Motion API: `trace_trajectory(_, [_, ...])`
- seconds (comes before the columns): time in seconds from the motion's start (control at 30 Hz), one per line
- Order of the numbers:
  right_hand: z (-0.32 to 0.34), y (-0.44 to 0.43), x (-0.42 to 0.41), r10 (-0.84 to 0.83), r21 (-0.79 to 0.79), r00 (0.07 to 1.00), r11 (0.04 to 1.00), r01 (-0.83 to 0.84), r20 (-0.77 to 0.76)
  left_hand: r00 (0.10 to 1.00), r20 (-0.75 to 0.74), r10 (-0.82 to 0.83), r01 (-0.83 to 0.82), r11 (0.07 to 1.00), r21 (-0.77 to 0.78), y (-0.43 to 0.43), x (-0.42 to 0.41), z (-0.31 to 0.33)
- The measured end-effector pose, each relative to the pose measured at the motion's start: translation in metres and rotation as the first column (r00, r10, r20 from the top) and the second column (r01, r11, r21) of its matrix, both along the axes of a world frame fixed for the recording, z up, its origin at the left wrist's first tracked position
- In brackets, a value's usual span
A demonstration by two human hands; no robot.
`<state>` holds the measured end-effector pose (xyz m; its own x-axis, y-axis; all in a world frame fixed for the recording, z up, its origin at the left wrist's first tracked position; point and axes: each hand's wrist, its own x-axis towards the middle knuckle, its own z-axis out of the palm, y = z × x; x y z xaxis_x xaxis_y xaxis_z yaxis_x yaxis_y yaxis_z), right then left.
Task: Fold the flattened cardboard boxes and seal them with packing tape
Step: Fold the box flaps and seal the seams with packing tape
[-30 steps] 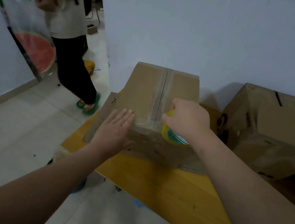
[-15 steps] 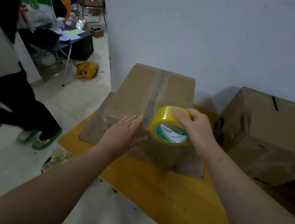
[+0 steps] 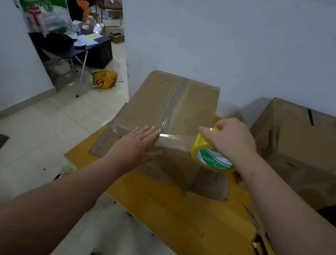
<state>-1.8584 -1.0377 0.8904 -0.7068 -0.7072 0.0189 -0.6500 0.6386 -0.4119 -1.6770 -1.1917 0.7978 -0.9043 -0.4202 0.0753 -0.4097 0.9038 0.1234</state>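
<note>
Yellow desk [image 3: 180,215]: my flat left hand [image 3: 135,141] pins tape [image 3: 175,142] on box [image 3: 158,103]; right hand [image 3: 230,141], clamped on roll [image 3: 208,158], has drawn it rightward; edge seal underway.

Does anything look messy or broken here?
Yes. The seam tape on the middle box is wrinkled near its front edge, and the right-hand box looks dented and scuffed, with a dark slit on top.

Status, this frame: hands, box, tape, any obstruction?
Left grip: flat hand pressing tape strip onto near edge of box. Right grip: holds yellow tape roll, strip taut between. Nothing in the way; scissors lie aside on table.
</note>
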Motion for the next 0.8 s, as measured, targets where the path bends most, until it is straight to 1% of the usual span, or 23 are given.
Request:
trace_trajectory(0.1, [-0.001, -0.002, 0.000, -0.006, 0.007, 0.999, 1.000, 0.007, -0.044, 1.000, -0.019, 0.022, -0.023, 0.999, -0.025, 0.020, -0.012, 0.000])
trace_trajectory(0.2, [-0.001, -0.007, 0.002, 0.007, 0.041, 0.995, 0.999, -0.003, -0.102, 1.000, -0.016, 0.003, -0.003, 1.000, 0.013, 0.039, -0.030, -0.004])
trace_trajectory(0.27, [-0.001, -0.009, 0.003, 0.024, 0.054, 0.993, 0.998, -0.018, -0.111, 1.000, -0.017, -0.005, 0.005, 1.000, 0.007, 0.037, -0.031, -0.006])
trace_trajectory(0.37, [0.001, -0.009, 0.001, 0.045, 0.041, 0.998, 0.998, -0.043, -0.045, 1.000, -0.004, -0.026, 0.026, 1.000, -0.003, 0.031, -0.027, -0.006])
trace_trajectory(0.47, [0.009, -0.011, -0.004, 0.081, 0.068, 0.997, 0.994, -0.083, 0.018, 0.999, -0.044, -0.009, 0.009, 1.000, 0.008, 0.035, -0.029, -0.005])
trace_trajectory(0.53, [0.016, -0.014, -0.003, 0.119, 0.090, 0.993, 0.989, -0.118, -0.005, 0.998, -0.057, -0.005, 0.005, 1.000, 0.000, 0.036, -0.029, -0.006])
trace_trajectory(0.63, [0.027, -0.013, 0.002, 0.182, 0.207, 0.952, 0.969, -0.132, -0.245, 0.997, -0.072, -0.002, 0.000, 1.000, -0.022, 0.034, -0.026, -0.006])
trace_trajectory(0.67, [0.028, -0.008, -0.001, 0.185, 0.252, 0.941, 0.961, -0.113, -0.282, 0.997, -0.073, -0.005, 0.004, 1.000, -0.021, 0.035, -0.026, -0.006])
trace_trajectory(0.73, [0.019, 0.005, -0.010, 0.166, 0.324, 0.955, 0.943, -0.080, -0.247, 0.997, -0.076, -0.007, 0.006, 1.000, -0.016, 0.037, -0.027, -0.006])
trace_trajectory(0.8, [0.002, 0.015, -0.018, 0.151, 0.362, 0.969, 0.929, -0.071, -0.197, 0.997, -0.073, -0.007, 0.005, 1.000, -0.028, 0.038, -0.027, -0.008])
